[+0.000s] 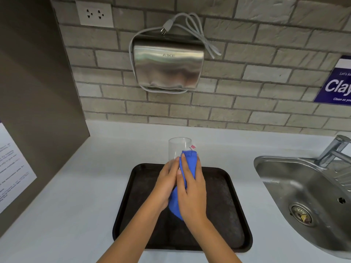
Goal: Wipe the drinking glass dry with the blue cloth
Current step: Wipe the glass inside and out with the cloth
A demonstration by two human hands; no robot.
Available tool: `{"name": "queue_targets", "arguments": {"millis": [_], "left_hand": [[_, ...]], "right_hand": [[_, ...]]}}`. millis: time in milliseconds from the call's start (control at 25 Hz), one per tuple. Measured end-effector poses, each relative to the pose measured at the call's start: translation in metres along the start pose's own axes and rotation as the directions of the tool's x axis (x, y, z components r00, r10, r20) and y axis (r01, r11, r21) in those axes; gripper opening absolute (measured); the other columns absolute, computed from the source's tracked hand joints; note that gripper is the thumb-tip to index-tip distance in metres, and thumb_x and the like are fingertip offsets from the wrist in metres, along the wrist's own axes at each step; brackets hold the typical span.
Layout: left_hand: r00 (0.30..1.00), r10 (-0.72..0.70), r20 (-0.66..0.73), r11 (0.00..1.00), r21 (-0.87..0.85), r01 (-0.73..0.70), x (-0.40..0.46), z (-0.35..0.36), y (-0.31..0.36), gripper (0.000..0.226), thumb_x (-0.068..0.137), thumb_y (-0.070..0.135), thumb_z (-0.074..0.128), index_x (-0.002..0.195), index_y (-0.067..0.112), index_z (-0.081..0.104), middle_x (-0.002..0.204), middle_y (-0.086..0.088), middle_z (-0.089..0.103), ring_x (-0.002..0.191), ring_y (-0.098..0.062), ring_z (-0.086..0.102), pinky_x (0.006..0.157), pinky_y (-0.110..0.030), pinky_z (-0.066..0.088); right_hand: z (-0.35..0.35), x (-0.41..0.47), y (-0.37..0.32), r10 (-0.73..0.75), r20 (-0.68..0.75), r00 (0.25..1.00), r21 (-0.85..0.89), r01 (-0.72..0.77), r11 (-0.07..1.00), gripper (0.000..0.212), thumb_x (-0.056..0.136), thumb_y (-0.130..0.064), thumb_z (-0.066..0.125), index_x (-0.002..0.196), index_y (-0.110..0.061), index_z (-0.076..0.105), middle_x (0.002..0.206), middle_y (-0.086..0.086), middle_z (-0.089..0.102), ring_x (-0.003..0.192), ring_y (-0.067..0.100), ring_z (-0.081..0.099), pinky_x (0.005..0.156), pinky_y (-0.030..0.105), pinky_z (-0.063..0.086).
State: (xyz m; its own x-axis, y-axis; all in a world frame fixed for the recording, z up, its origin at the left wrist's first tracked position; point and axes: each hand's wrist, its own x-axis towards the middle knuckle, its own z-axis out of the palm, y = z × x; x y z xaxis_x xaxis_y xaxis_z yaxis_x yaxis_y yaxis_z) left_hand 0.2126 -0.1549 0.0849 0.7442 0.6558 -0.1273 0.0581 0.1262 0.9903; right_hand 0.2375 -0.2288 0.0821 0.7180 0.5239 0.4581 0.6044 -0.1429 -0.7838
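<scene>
Pale counter (pixel 76 186) below a brick wall; above a dark tray (pixel 224 205), the left hand (pixel 165 185) grips a clear glass (pixel 177 149); the right hand (pixel 191 188) presses blue cloth (pixel 187 164) against it; wet glass could slip and break on the tray.

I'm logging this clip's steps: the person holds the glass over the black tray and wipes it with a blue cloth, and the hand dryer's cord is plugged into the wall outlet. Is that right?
Not quite. The head view shows the hand dryer's cord unplugged, looped on top of the dryer with its plug loose; the wall outlet is empty. The rest holds: both hands hold the glass over the black tray, the right hand pressing the blue cloth against it.
</scene>
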Motion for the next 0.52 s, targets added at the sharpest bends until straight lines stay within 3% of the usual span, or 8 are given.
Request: {"name": "queue_targets", "arguments": {"millis": [80,160,240,320,400,520], "left_hand": [[0.994,-0.068,-0.082,0.994,-0.088,0.061,-0.006,0.005,-0.005,0.039,0.109,0.03,0.034,0.145,0.029,0.049,0.146,-0.007,0.057,0.137,-0.021,0.051,0.104,-0.025,0.05],[0.988,-0.063,0.138,0.964,-0.248,0.096,-0.008,-0.001,-0.004,0.037,0.105,0.041,0.041,0.136,0.03,0.059,0.139,-0.007,0.064,0.128,-0.019,0.061,0.097,-0.03,0.055],[0.974,-0.085,0.21,0.922,-0.353,0.156,-0.007,-0.014,-0.001,0.043,0.101,0.051,0.042,0.131,0.028,0.063,0.128,-0.005,0.072,0.12,-0.02,0.067,0.097,-0.04,0.056],[0.977,-0.074,0.199,0.918,-0.369,0.145,-0.007,-0.016,0.0,0.048,0.102,0.052,0.037,0.129,0.023,0.064,0.124,-0.009,0.074,0.116,-0.024,0.069,0.101,-0.046,0.052],[0.983,-0.058,0.176,0.899,-0.418,0.128,-0.009,-0.009,0.006,0.052,0.102,0.051,0.034,0.125,0.019,0.067,0.117,-0.01,0.076,0.11,-0.024,0.072,0.095,-0.043,0.055],[0.995,-0.093,0.037,0.885,-0.455,0.099,-0.007,0.003,0.014,0.051,0.1,0.048,0.039,0.115,0.011,0.071,0.102,-0.011,0.079,0.093,-0.024,0.076,0.074,-0.033,0.058]], "right_hand": [[-0.002,0.011,0.001,-0.007,0.025,1.0,-0.031,0.007,1.0,0.046,0.101,-0.039,0.04,0.137,-0.062,0.024,0.158,-0.021,0.012,0.136,0.003,0.037,0.111,0.027,0.039],[-0.01,0.027,0.0,0.04,0.071,0.997,0.017,-0.041,0.999,0.045,0.101,-0.042,0.038,0.134,-0.069,0.024,0.156,-0.027,0.01,0.125,-0.015,0.036,0.101,0.01,0.039],[-0.02,0.044,-0.005,0.099,0.107,0.989,0.145,-0.114,0.983,0.043,0.101,-0.045,0.037,0.137,-0.067,0.028,0.154,-0.025,0.023,0.117,-0.024,0.037,0.089,0.001,0.038],[-0.025,0.055,-0.004,0.206,0.151,0.967,0.327,-0.246,0.912,0.04,0.1,-0.048,0.039,0.14,-0.055,0.039,0.146,-0.014,0.047,0.12,-0.005,0.052,0.098,0.019,0.047],[-0.03,0.059,-0.002,0.38,0.252,0.89,0.468,-0.456,0.757,0.041,0.097,-0.052,0.044,0.136,-0.041,0.051,0.123,0.003,0.068,0.107,0.024,0.067,0.095,0.044,0.054],[-0.028,0.043,0.004,0.491,0.424,0.761,0.542,-0.647,0.536,0.044,0.092,-0.056,0.05,0.114,-0.024,0.069,0.1,0.008,0.076,0.09,0.026,0.073,0.078,0.04,0.058]]}}
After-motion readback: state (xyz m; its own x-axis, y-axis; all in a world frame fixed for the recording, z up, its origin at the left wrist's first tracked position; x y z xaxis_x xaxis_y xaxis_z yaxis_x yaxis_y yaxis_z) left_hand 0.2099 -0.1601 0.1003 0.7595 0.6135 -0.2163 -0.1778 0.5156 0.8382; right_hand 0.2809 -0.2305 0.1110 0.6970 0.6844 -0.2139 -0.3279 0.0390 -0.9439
